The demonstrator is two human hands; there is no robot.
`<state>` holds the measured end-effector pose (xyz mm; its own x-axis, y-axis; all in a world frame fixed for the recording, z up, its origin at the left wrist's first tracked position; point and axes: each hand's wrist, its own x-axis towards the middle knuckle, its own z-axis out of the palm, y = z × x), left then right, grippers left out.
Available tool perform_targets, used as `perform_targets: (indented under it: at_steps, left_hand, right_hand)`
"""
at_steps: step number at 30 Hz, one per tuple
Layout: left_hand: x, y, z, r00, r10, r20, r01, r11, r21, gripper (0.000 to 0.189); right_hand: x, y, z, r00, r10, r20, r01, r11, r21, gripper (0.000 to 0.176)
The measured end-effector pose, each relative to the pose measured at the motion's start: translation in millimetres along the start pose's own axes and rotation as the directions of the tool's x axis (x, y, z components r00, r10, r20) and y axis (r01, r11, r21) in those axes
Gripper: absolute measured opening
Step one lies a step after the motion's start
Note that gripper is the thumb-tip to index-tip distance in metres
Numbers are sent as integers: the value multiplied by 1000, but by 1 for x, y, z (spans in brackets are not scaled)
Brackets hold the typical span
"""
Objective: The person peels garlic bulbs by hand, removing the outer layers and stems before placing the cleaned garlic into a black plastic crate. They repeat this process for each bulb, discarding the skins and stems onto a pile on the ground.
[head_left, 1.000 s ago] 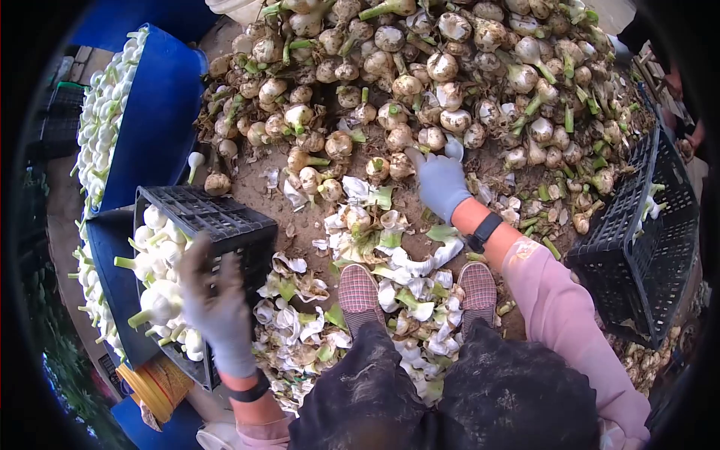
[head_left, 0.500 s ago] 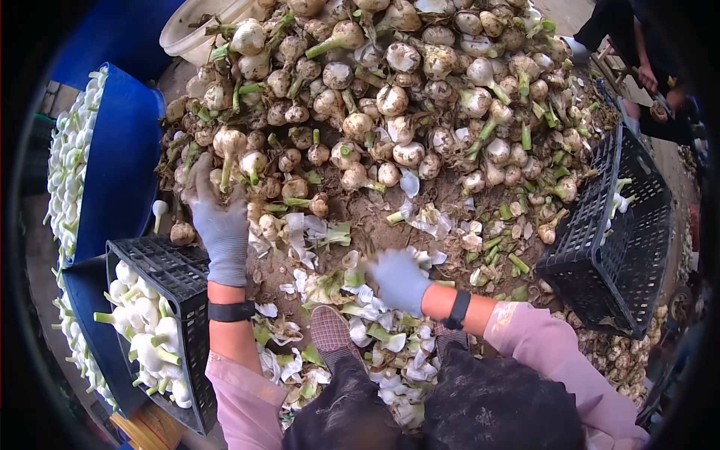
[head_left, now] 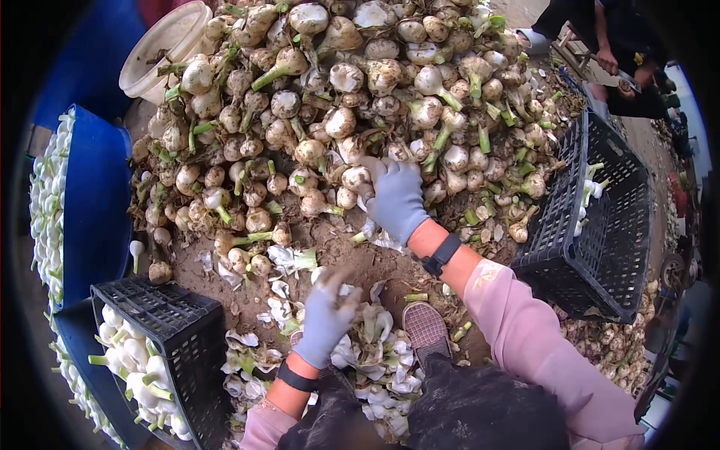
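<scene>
My right hand [head_left: 397,196], in a grey-white work glove, reaches into the heap of soil-stained garlic bulbs [head_left: 304,154]. Its curled fingers and thumb close on the right side of a garlic bulb [head_left: 355,178] at the heap's near edge. Lower down, my left hand [head_left: 328,315], gloved alike, hangs over the loose white garlic skins [head_left: 379,341] near my shoes. Motion smears its fingertips, so whether anything is between them cannot be made out. At lower left, clean white garlic bulbs [head_left: 135,360] with short green stems fill a tipped black crate [head_left: 191,337].
A blue tub [head_left: 97,195] piled with clean garlic stands at left. Behind it is a white bucket [head_left: 139,64]. To the right, a black crate [head_left: 592,255] holds a few white bulbs. Another person's hand [head_left: 607,61] shows at upper right, near a blade-like tool.
My right hand has gone from above the skins up to the heap. My left hand has come away from the heap's left edge, down over the skins. The view has shifted rightward.
</scene>
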<state>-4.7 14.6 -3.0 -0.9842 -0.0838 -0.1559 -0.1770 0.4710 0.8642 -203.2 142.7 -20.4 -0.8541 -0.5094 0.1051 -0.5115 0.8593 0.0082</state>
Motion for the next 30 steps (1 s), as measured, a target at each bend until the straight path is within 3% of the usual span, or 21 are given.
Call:
perform_targets:
  at_steps: [1, 2, 4, 6, 8, 9, 11, 14, 15, 16, 17, 19, 20, 22, 23, 24, 25, 26, 28, 29, 30]
  left_hand:
    - [13, 4, -8, 944, -327, -36, 290, 877, -383, 45]
    - [27, 8, -16, 898, -441, 2, 319, 647, -693, 47]
    - [41, -4, -17, 881, -465, 93, 382, 579, -720, 47]
    - [45, -25, -9, 875, -465, 134, 443, 658, -609, 45]
    - [34, -35, 0, 899, -429, 90, 405, 733, -546, 45]
    - [33, -27, -2, 870, -478, 119, 438, 641, -630, 45]
    - [35, -17, -6, 832, -543, 113, 421, 486, -766, 51]
    - [34, -8, -11, 860, -510, -6, 263, 452, -852, 58]
    - [32, -17, -5, 889, -454, -69, 220, 553, -804, 63]
    - [37, -24, -1, 930, -330, -162, 171, 777, -605, 66]
    - [36, -30, 0, 944, -278, -179, 185, 893, -410, 65]
    - [35, -44, -2, 968, -207, -140, 207, 978, -20, 60]
    - [31, -52, 4, 945, -309, -105, 299, 949, -104, 53]
    - [26, -66, 13, 930, -344, -131, 289, 903, -317, 52]
    - [26, -55, 11, 932, -339, -125, 278, 894, -351, 48]
    - [26, -49, 10, 930, -343, -134, 280, 895, -346, 48]
    - [25, -45, 9, 916, -387, -106, 302, 838, -454, 46]
    - [21, -43, 8, 901, -428, -75, 319, 768, -555, 44]
    - [13, -31, -2, 884, -374, -279, 228, 868, -442, 47]
    - [8, -22, -9, 853, -437, -285, 241, 814, -529, 51]
    - [4, -14, -14, 820, -497, -282, 245, 751, -613, 55]
  right_hand:
    - [-5, -1, -7, 997, -62, 41, 55, 987, 154, 68]
    - [-14, -4, -12, 989, -129, 77, 99, 945, 310, 69]
    - [-23, -25, -14, 983, -88, 160, 37, 953, 300, 71]
    - [-19, -25, -17, 972, 38, 232, -107, 949, 296, 73]
    - [-13, -26, -11, 946, -12, 323, -107, 931, 349, 74]
    - [-8, -30, -8, 917, -66, 392, -106, 910, 401, 75]
    - [-9, -41, 3, 951, -26, 308, -103, 912, 396, 68]
    - [-25, -44, -7, 967, -133, 216, 20, 889, 456, 54]
    - [-36, -43, -12, 963, -210, 166, 110, 876, 470, 44]
    - [-44, -40, -10, 963, -214, 165, 112, 871, 478, 44]
    - [-49, -35, -7, 957, -192, 217, 51, 849, 527, 47]
    - [-56, -29, -6, 968, -54, 245, -96, 823, 559, 51]
    - [-55, -28, -6, 982, -13, 189, -94, 835, 542, 52]
    - [-50, -34, -3, 959, -282, 15, 269, 930, 251, 51]
    - [-46, -38, 1, 960, -281, 9, 269, 928, 257, 51]
    - [-42, -45, 5, 914, -386, -128, 406, 879, 248, 52]
    - [-38, -51, 10, 837, -481, -260, 536, 814, 222, 52]
    - [-34, -52, 11, 832, -488, -264, 546, 805, 232, 52]
    - [-25, -52, 7, 966, -256, 20, 226, 885, 407, 41]
    - [-26, -51, 3, 998, -39, 55, -5, 776, 631, 32]
    - [-34, -47, 7, 984, 85, 155, -177, 456, 872, 26]
